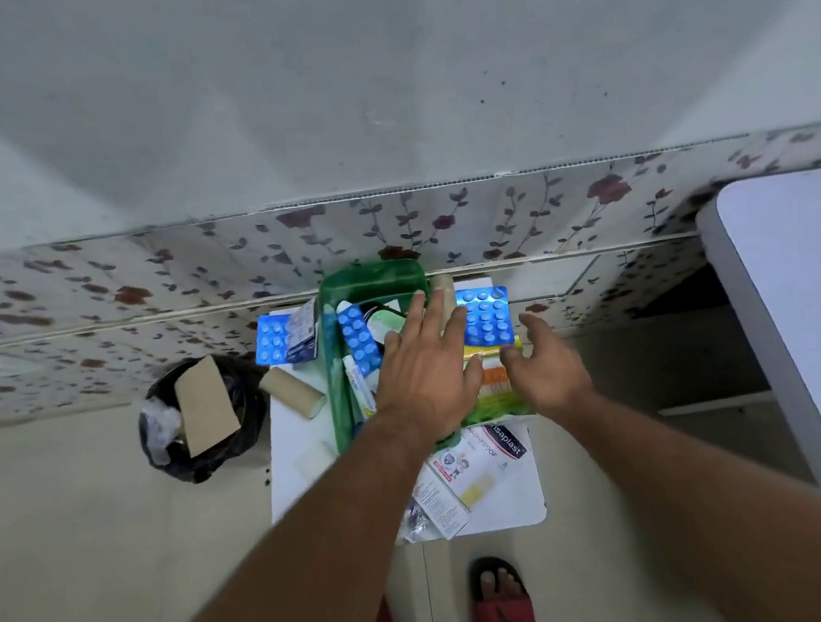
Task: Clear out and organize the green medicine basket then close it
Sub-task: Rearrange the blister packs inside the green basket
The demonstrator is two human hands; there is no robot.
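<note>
The green basket (341, 370) stood on a small white table (291, 426) against the flowered wall panel (89, 296), its long axis running away from the person toward that wall. Inside it lay a blue blister pack (359, 337), roughly parallel to the long axis, with a white tube (359, 385) beside it and other items too blurred to identify.

On the table left of the basket were a second blue blister pack (271, 339), a small printed carton (304, 333) and a cardboard roll (292, 391). To the right lay a third blister pack (487, 316) and a yellow-green packet (502, 392); plaster packets (496, 449) and leaflets sat at the near edge. A black bin bag (196, 422) holding cardboard stood on the floor to the left.

The left hand (426, 380) was spread flat over the right side of the basket, fingers wide apart, holding nothing visible. The right hand (548, 366) hovered over the yellow-green packet, fingers loosely curled and apart; contact with the packet could not be determined.
</note>
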